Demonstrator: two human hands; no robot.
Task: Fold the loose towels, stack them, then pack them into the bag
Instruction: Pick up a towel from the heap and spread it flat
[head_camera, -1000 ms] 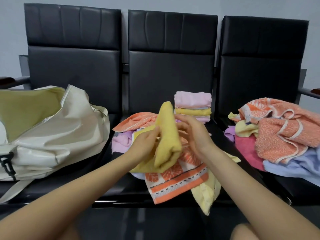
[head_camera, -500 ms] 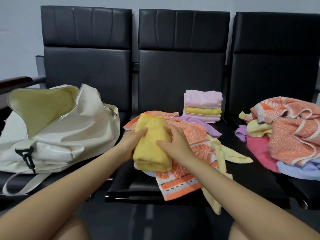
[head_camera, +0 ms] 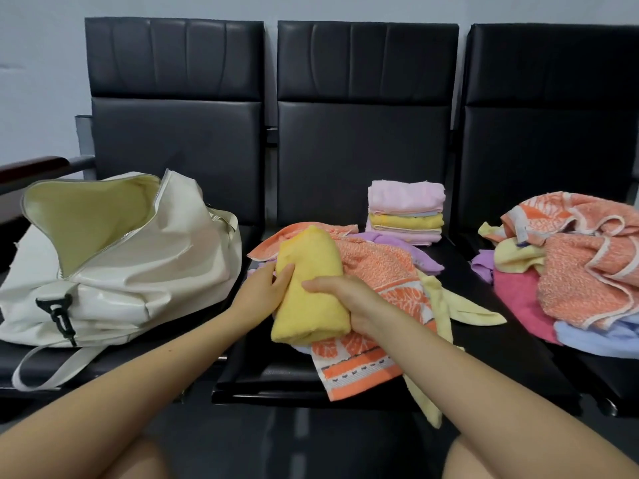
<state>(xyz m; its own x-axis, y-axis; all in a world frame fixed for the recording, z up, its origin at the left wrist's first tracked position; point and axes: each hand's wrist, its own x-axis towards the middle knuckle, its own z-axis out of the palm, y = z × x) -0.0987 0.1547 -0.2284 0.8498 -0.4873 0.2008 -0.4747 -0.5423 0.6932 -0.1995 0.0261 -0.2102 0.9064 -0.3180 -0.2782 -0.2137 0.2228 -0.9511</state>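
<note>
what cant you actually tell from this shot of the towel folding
Head view, the only one:
- Inside of the white bag: only the yellow lining shows; its own flap hides the bottom.
- Folded stack: the exact towel count, layers too thin.
- Loose pile on the right seat: cut off by the frame edge.
- Right hand on the yellow towel: its fingertips are tucked behind the towel.
- Left hand: the palm is hidden.

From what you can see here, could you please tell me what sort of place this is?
Probably a waiting area: a joined row of black padded seats with an armrest against a bare wall.
</note>
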